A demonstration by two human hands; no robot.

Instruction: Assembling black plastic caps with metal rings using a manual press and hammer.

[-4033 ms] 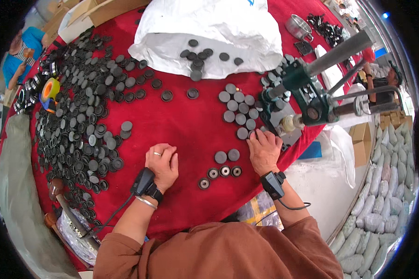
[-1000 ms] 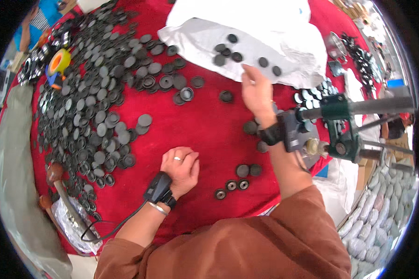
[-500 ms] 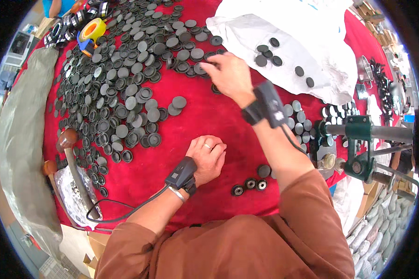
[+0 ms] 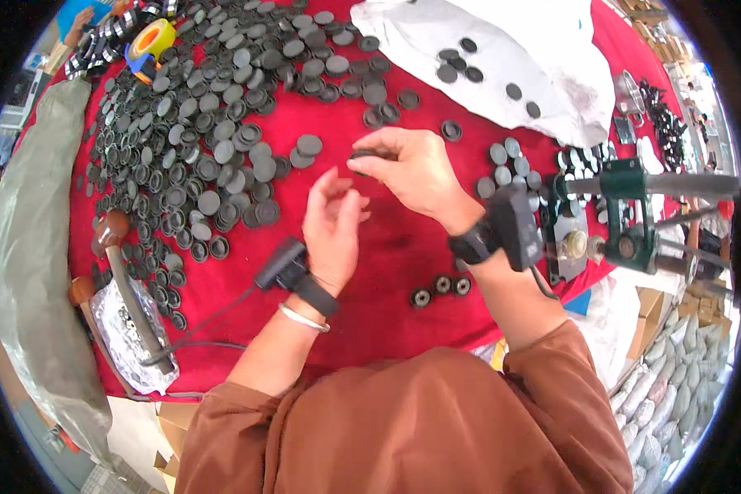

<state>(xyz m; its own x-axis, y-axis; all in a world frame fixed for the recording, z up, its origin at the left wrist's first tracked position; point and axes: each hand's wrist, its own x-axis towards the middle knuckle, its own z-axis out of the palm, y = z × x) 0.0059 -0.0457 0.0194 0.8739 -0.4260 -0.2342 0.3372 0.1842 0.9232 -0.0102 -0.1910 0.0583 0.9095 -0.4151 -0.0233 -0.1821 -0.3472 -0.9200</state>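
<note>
I see one dark round cap (image 4: 372, 153) in the right hand (image 4: 422, 173). The fingers there are pinched close, with the cap's thin edge showing between them and the thumb. The cap's long way runs left to right. From the left hand (image 4: 332, 235), the cap lies just ahead and a bit right, near the fingertips; I can't tell if they touch. The left fingers curl loosely with a gap, and I see nothing in them. A heap of caps (image 4: 208, 202) covers the red counter's (image 4: 387, 329) left side.
</note>
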